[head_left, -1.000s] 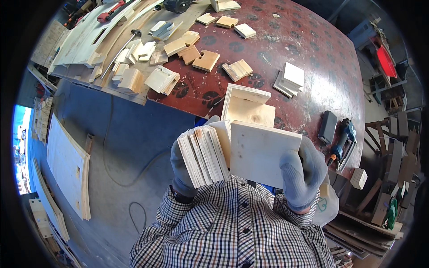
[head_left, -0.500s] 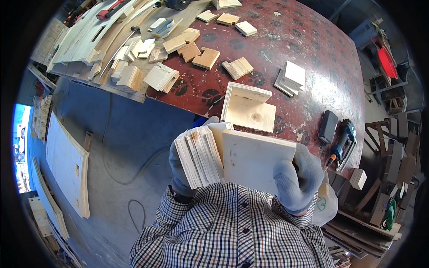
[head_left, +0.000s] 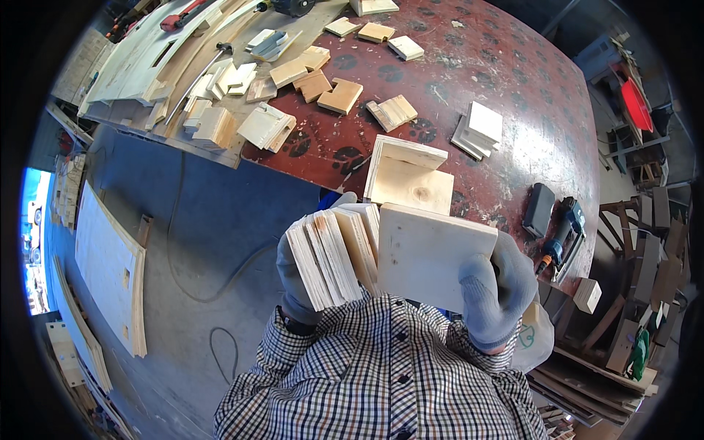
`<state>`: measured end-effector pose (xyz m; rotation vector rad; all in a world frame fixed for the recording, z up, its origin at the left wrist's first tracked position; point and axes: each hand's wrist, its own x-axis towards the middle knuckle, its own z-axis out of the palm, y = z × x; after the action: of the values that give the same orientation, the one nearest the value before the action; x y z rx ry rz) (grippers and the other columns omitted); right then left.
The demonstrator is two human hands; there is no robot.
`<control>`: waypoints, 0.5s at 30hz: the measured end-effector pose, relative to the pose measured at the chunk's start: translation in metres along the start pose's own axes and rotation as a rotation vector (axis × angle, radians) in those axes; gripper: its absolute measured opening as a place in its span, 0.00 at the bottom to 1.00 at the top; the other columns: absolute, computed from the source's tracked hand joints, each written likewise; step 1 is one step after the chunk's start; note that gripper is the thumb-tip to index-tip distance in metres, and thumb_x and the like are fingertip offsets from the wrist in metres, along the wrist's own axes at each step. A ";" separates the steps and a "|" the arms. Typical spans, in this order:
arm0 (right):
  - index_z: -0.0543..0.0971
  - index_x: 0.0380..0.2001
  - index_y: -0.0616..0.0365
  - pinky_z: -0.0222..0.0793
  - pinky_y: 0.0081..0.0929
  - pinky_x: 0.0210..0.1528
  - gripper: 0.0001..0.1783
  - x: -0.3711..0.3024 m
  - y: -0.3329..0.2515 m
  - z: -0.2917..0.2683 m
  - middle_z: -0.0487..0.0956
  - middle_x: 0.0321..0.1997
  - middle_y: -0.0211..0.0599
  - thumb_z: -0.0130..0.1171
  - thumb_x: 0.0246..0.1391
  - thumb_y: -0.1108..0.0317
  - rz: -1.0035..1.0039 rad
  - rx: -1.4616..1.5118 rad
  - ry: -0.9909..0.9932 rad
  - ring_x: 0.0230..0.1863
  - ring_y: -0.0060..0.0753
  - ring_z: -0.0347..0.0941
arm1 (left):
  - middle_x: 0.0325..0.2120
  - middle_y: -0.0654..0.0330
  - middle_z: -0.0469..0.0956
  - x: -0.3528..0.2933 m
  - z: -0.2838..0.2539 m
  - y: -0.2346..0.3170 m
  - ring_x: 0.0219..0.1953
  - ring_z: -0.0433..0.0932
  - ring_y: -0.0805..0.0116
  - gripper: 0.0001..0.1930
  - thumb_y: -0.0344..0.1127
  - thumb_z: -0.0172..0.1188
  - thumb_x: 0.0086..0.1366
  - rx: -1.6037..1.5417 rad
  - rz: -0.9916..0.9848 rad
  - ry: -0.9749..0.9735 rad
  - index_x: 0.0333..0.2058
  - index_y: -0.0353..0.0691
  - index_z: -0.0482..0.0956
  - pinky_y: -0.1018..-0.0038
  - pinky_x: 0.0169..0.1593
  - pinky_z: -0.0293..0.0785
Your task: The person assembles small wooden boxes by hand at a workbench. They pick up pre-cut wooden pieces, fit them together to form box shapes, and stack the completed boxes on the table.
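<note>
My left hand, in a grey glove, grips a stack of plywood pieces from the side, their layered edges turned upward. A few of these pieces fan apart toward the right. My right hand, gloved as well, pinches a single pale plywood board by its right edge, thumb on the face. That board's left edge is right beside the stack; whether the two touch I cannot tell. Just beyond my hands, an open corner assembly of plywood rests on the red table's near edge.
The red table bears several notched wood blocks and a small stack of pale pieces. On its right lie a cordless tool and a dark case. Large panels lean at left; a cable crosses the floor.
The board in my right hand has shifted to the right, away from the stack. The pieces in my left hand have spread, and more of them show at the stack's right side.
</note>
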<state>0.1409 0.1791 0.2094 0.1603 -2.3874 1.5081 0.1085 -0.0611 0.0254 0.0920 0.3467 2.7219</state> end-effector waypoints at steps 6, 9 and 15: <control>0.83 0.42 0.73 0.71 0.22 0.28 0.14 0.000 0.009 0.000 0.83 0.31 0.39 0.69 0.58 0.72 -0.087 -0.037 0.048 0.25 0.23 0.76 | 0.73 0.44 0.66 0.002 0.005 -0.001 0.72 0.69 0.45 0.40 0.65 0.50 0.76 0.068 0.050 -0.015 0.71 0.37 0.67 0.49 0.73 0.68; 0.83 0.43 0.74 0.72 0.22 0.28 0.15 0.002 0.008 0.000 0.83 0.31 0.40 0.69 0.58 0.72 -0.174 -0.092 0.030 0.26 0.24 0.77 | 0.73 0.43 0.65 -0.002 0.000 -0.001 0.72 0.68 0.44 0.40 0.65 0.51 0.76 0.091 0.067 0.038 0.71 0.36 0.68 0.48 0.73 0.68; 0.83 0.43 0.75 0.72 0.22 0.28 0.16 0.000 0.010 -0.002 0.83 0.31 0.41 0.70 0.57 0.72 -0.057 -0.027 0.041 0.26 0.24 0.77 | 0.74 0.41 0.63 0.000 0.004 -0.002 0.73 0.68 0.44 0.39 0.63 0.51 0.76 0.013 0.064 0.114 0.71 0.36 0.68 0.47 0.74 0.67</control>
<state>0.1393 0.1852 0.2019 0.1879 -2.3501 1.4396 0.1099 -0.0584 0.0287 -0.0501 0.3999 2.7953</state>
